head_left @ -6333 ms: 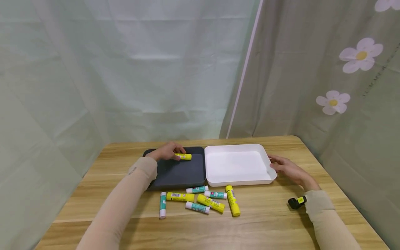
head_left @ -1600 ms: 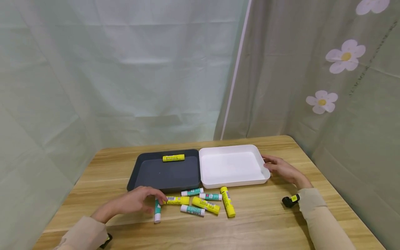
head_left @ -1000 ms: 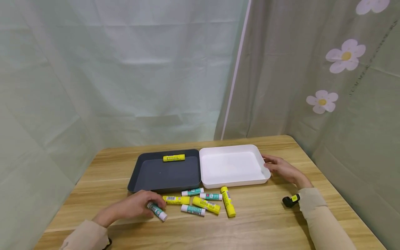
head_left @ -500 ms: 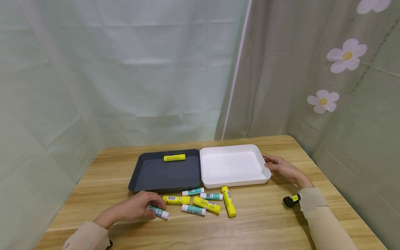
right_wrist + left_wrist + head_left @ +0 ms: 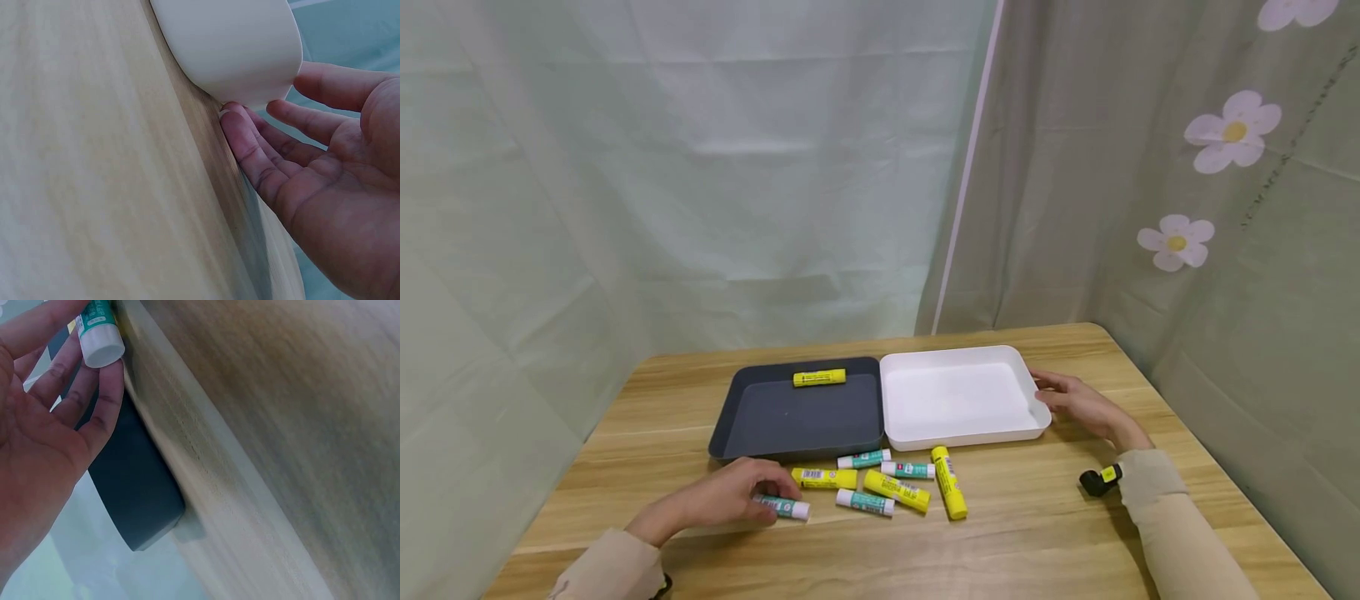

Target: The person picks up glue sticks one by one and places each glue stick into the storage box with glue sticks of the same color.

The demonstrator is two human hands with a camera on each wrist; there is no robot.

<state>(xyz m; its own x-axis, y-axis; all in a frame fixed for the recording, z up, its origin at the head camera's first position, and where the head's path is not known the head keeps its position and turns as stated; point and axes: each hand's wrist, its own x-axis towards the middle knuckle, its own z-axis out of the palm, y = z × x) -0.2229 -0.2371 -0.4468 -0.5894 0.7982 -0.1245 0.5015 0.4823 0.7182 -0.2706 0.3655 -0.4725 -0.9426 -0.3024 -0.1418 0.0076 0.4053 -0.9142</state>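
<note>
With thumb and fingers, my left hand (image 5: pixel 730 492) pinches a teal glue stick with white ends (image 5: pixel 784 507), pointing its white end to the right in the head view. The left wrist view shows the same glue stick (image 5: pixel 100 331) between the fingers; whether it touches the table I cannot tell. Fingertips of my right hand (image 5: pixel 1086 408) rest against the right end of the white tray (image 5: pixel 977 440), the fingers fairly straight. Beside it stands the dark tray (image 5: pixel 797 421), with a yellow glue stick (image 5: pixel 820 377) lying near its back wall.
In front of the trays lie several more glue sticks: yellow ones (image 5: pixel 823 478), (image 5: pixel 897 491), (image 5: pixel 950 483) and teal ones (image 5: pixel 864 459), (image 5: pixel 908 470), (image 5: pixel 865 502). A curtain (image 5: pixel 775 208) hangs behind the wooden table (image 5: pixel 1000 533).
My left hand let go of the yellow glue stick in the dark tray, came down to the teal one, gripped it and turned it crosswise. The right hand stays at the white tray.
</note>
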